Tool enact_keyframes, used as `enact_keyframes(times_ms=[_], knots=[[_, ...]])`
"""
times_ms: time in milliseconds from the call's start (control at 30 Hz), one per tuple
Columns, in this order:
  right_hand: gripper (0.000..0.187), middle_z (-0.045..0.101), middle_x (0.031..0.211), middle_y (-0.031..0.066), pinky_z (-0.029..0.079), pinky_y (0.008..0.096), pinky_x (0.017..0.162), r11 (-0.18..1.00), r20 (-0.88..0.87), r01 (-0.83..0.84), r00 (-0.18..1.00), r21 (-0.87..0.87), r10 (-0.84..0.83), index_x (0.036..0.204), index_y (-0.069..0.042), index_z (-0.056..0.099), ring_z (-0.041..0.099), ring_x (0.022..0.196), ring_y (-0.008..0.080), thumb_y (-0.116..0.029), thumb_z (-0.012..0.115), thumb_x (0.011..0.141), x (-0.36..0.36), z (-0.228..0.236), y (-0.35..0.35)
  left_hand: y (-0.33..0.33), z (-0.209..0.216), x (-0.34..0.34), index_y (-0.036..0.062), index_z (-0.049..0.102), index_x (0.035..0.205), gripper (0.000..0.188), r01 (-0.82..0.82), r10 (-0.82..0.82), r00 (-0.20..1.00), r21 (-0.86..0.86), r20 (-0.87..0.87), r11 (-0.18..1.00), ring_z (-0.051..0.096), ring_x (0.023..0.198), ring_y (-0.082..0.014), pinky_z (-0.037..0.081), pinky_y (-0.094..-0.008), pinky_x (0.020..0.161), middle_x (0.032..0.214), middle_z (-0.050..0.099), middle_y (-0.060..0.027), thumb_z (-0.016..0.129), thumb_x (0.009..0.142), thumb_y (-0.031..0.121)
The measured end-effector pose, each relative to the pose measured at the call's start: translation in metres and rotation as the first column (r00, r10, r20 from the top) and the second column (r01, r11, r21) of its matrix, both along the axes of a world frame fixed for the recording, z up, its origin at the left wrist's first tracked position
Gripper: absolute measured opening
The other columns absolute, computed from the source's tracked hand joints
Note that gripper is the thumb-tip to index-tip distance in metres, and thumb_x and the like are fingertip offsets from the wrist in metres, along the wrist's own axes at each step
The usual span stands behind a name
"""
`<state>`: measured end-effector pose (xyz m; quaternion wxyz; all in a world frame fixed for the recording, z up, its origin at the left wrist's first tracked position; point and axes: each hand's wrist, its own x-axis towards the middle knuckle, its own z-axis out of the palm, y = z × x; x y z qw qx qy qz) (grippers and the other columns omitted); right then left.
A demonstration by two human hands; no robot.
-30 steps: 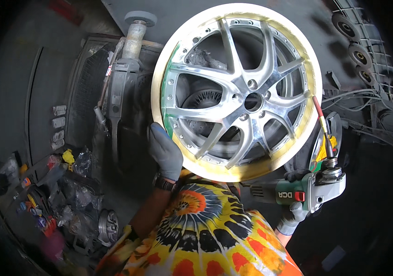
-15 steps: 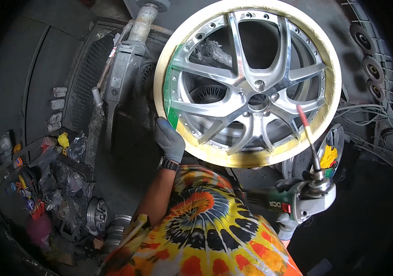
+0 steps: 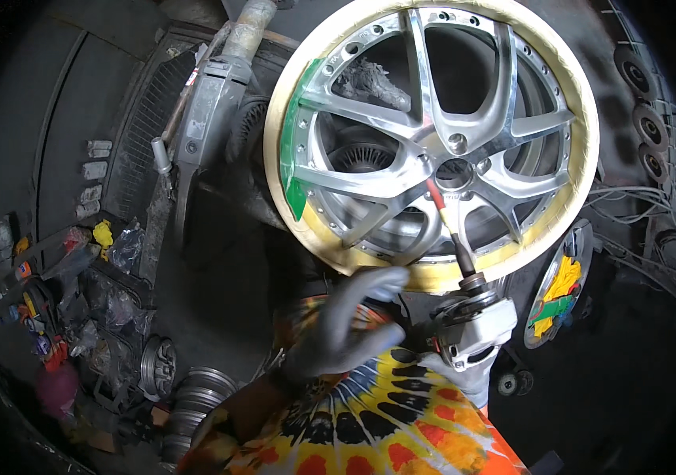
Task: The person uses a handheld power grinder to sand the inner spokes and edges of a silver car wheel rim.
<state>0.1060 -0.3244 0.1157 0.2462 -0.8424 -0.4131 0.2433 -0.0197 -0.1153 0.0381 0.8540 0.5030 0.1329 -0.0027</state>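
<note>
A silver multi-spoke alloy wheel [image 3: 401, 184] stands in front of me, its rim wrapped in yellow masking tape [image 3: 575, 170] with a strip of green tape [image 3: 292, 162] at the left. My left hand [image 3: 346, 328], in a grey glove, hangs apart from the wheel just below its lower edge; thumb and fingers are spread with nothing between them. My gloved right hand [image 3: 464, 380] holds an angle grinder [image 3: 476, 328]. From its head a long spindle [image 3: 462, 253] rises to a red tip [image 3: 435, 194] that overlaps the spokes left of the hub; contact cannot be made out.
At right, a wheel part holding a yellow cloth [image 3: 559, 289] leans below several hanging discs [image 3: 645, 123]. Left of the wheel stands a dusty grey machine [image 3: 215, 111]. Stacked rims [image 3: 199, 404] and bagged clutter [image 3: 116, 297] lie at the lower left.
My left hand has let go of the wheel's lower left rim and moved right and down. The grinder has swung left and its tip has come nearer the hub. The wheel appears slightly shifted.
</note>
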Motion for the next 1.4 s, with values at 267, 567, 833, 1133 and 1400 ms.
enact_keyframes(times_ms=[267,567,833,1133,1400], knots=[[0.05,0.061,0.1,0.0057,0.05,0.032,0.071,0.977,-0.07,0.175,0.983,0.12,-0.167,0.115,-0.006,0.056,0.06,0.082,0.0168,-0.038,0.081,0.086,-0.008,-0.009,0.007,-0.031,-0.01,0.06,0.0029,0.034,0.155,0.097,0.29,-0.26,0.835,0.014,0.486,0.957,0.051,0.135,-0.0203,0.037,-0.039,0.118,0.146,0.053,-0.0121,0.091,0.078,0.022],[0.036,0.055,0.076,-0.0034,0.044,0.0215,0.046,0.649,-0.261,0.744,0.666,0.161,-0.699,0.091,-0.017,0.057,0.051,0.059,0.008,-0.049,0.073,0.093,-0.024,-0.015,0.033,-0.021,0.024,0.084,0.0082,0.055,0.13,0.061,0.491,-0.383,0.855,-0.309,0.35,0.815,0.059,0.113,-0.0109,0.045,-0.0331,0.111,0.119,0.065,-0.0004,0.087,0.079,0.016],[0.096,0.058,0.132,0.0236,0.049,0.0425,0.103,0.889,-0.314,0.401,0.892,0.219,-0.325,0.146,0.004,0.042,0.06,0.12,0.0337,-0.016,0.095,0.069,-0.017,-0.027,0.013,-0.001,0.008,0.075,0.0105,0.061,0.122,0.047,0.505,-0.4,0.851,-0.32,0.341,0.801,0.062,0.11,-0.0152,0.048,-0.0305,0.105,0.118,0.065,0.0004,0.084,0.08,0.015],[0.105,0.055,0.14,0.024,0.045,0.0443,0.109,0.883,-0.472,0.466,0.791,0.056,-0.388,0.147,0.005,0.04,0.058,0.127,0.0344,-0.027,0.098,0.065,-0.019,-0.03,0.016,-0.006,-0.019,0.066,0.0031,0.057,0.131,0.073,0.363,-0.26,0.899,-0.268,0.353,0.892,0.061,0.114,-0.0185,0.049,-0.0361,0.104,0.125,0.064,-0.0076,0.093,0.07,0.019],[0.118,0.059,0.136,0.0197,0.047,0.0442,0.107,0.886,-0.224,0.454,0.858,-0.091,-0.463,0.147,0.005,0.04,0.062,0.122,0.0292,-0.042,0.102,0.057,-0.015,-0.024,0.0,-0.008,-0.018,0.094,0.0041,0.06,0.125,0.055,0.337,-0.178,0.911,-0.425,0.372,0.84,0.068,0.107,-0.0166,0.053,-0.0345,0.101,0.116,0.07,-0.0063,0.087,0.079,0.018]])
